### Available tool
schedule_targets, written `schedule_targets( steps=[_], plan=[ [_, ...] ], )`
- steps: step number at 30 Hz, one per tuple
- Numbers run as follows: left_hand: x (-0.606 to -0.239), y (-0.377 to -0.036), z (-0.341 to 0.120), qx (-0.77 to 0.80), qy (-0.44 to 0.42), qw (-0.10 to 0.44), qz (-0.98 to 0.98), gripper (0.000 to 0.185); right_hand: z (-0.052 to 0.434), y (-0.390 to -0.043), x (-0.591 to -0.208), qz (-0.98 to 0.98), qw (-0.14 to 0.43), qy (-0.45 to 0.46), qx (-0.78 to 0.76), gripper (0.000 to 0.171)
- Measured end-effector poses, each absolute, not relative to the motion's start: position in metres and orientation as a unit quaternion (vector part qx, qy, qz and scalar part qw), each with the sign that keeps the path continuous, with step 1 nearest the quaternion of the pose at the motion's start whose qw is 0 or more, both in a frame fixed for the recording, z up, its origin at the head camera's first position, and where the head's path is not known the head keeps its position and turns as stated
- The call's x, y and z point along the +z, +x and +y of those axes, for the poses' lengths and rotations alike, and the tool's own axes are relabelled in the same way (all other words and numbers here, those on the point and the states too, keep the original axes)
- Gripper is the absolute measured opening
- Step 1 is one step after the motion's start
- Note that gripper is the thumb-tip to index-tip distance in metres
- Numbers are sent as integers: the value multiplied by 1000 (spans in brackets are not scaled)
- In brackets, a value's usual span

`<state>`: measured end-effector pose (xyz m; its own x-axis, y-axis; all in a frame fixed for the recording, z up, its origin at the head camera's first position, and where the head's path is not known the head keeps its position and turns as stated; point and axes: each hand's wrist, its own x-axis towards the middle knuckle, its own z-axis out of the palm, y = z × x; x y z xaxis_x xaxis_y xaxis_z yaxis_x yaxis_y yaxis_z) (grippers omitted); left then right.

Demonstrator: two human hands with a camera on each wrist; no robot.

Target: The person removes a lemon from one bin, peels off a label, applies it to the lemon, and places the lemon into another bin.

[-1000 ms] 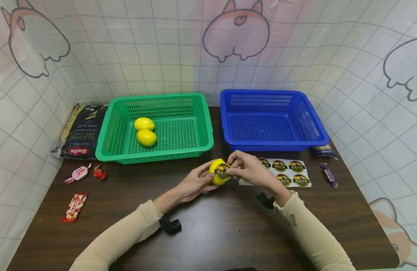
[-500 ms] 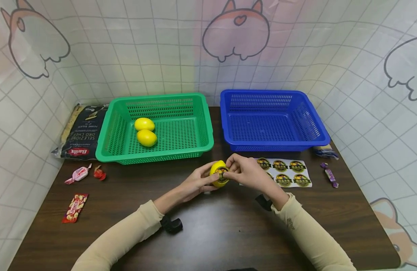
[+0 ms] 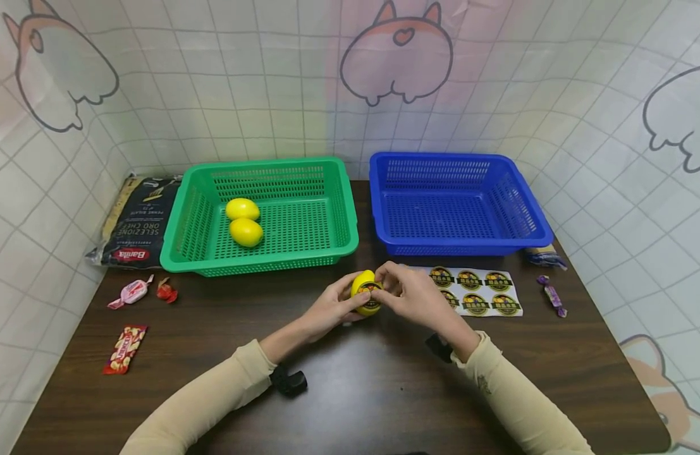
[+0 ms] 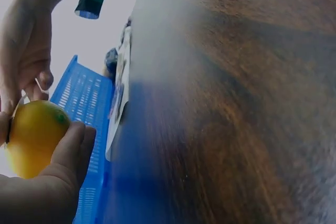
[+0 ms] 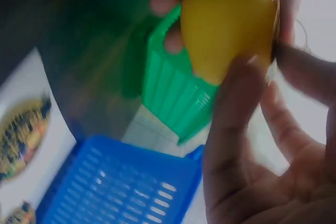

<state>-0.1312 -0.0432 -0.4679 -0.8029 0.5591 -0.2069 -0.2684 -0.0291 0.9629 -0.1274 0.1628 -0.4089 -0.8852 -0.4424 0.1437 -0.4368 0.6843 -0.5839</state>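
Held lemon [image 3: 365, 292]: above the dark table [image 3: 355, 385], just in front of the gap between the two baskets, cupped between both hands.
Left hand [image 3: 329, 309]: curled round the lemon's near-left side, thumb and fingers wrapped on it; grasping the fruit.
Right hand [image 3: 415, 296]: fingertips pinching and pressing at the round sticker [image 3: 372, 292] on the lemon's front; clasped on the lemon from the right.
Step in hand, judged: smoothing the sticker flat onto the peel.
Doing it well: best to hold the lemon still in the left hand, press from the sticker's middle outward, run a thumb round the edge so that no rim lifts on the curved skin; a light grip likely enough, no squeezing.
Risk: creases where the flat label meets the curve; a twist of the fruit could drag the label crooked.
Lemons: three in all, one in hand, two loose lemons [image 3: 244, 221] touching each other in the green basket [image 3: 338, 243].
Baskets: two, green on the left, blue basket [image 3: 532, 237] on the right, nothing seen inside the blue one.
Sticker sheet [image 3: 477, 292]: one, flat on the table just right of the hands; five stickers showing, others possibly hidden by the right hand.
Sweets: four wrapped pieces, three on the left, one on the right.
Pasta bag [image 3: 136, 221]: one, beside the green basket.
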Motion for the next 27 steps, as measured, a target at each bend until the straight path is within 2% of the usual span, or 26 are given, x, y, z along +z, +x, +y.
schedule_targets(
  steps=[2,8,11,20,27],
  plan=[
    [-467,-131,-43,716,112,287,627,60,163,-128,-413,909,29,-221,-353,27],
    [-459,-130,-43,745,119,271,598,57,165,-133,-419,832,172,-159,-502,50],
    [-458,-129,-44,752,123,277,585,56,166,-135,-419,791,220,-154,-550,59],
    [-459,-128,-52,764,145,298,553,63,172,-140,-427,718,257,-141,-631,53],
    [-460,-127,-55,788,142,313,511,79,173,-140,-430,668,279,-145,-675,54]
  ],
)
